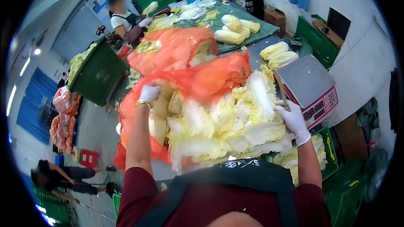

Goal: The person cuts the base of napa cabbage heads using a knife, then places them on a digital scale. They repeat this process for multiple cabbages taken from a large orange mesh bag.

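My left hand (150, 93), in a white glove with a bangle at the wrist, grips the edge of an orange mesh sack (202, 75) that is pulled back from whole napa cabbages (157, 110). At the right, my gloved right hand (292, 115) is closed on the handle of a knife (281, 86), whose blade points away from me beside the scale. Between both hands lies a wide pile of loose napa cabbage leaves (211, 132). A second full mesh sack (170, 49) rests just beyond the first.
A pink and grey weighing scale (304, 82) stands at the right, near two trimmed cabbages (274, 50). More cabbages (235, 28) lie on a green sheet (262, 34). A green bin (98, 72) of leaves stands left, a green crate (329, 154) lower right. Several people work around.
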{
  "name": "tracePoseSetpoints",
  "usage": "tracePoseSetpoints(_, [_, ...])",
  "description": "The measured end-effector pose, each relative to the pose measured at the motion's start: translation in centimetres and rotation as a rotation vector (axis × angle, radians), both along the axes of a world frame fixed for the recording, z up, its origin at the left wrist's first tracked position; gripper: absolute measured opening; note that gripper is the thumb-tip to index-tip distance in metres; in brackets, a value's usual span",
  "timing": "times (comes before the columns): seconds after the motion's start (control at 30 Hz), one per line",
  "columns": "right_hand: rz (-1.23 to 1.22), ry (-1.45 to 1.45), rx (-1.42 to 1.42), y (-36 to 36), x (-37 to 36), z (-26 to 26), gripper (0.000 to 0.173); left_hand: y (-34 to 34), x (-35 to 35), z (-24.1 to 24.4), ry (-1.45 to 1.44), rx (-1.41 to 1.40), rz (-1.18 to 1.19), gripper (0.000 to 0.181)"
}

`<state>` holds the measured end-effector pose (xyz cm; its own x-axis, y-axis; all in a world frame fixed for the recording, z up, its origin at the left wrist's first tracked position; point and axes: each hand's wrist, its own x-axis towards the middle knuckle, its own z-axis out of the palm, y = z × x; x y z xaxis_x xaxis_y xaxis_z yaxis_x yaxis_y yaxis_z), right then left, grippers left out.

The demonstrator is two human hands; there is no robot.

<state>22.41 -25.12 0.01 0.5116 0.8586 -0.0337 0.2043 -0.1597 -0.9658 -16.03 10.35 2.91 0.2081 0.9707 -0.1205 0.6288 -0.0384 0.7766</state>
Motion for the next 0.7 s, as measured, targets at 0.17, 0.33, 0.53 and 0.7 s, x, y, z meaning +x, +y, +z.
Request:
tracePoseSetpoints(0.17, [-0.037,0.193,0.048,-1.2,0.8,-2.6,0.024,-0.5,-2.2,-3.0,0.265,0.124,-0.146,0.040])
tracePoseSetpoints(0.33, [-0.020,0.143,-0.015,-1.3,-0.2,-1.7,0.024,-2.9,4.9,-8.5,0.439,0.232,-0.012,0.092])
tracePoseSetpoints(0.53, [-0.089,0.133,-0.064,-4.5,0.9,-2.5,0.024,7.5,1.5,-18.2,0.979,0.195,-0.552,0.095])
tracePoseSetpoints(0.7, [-0.274,0.257,-0.034,-9.5,1.7,-4.9,0.021,4.0,4.5,-18.0,0.807,0.211,-0.336,0.090])
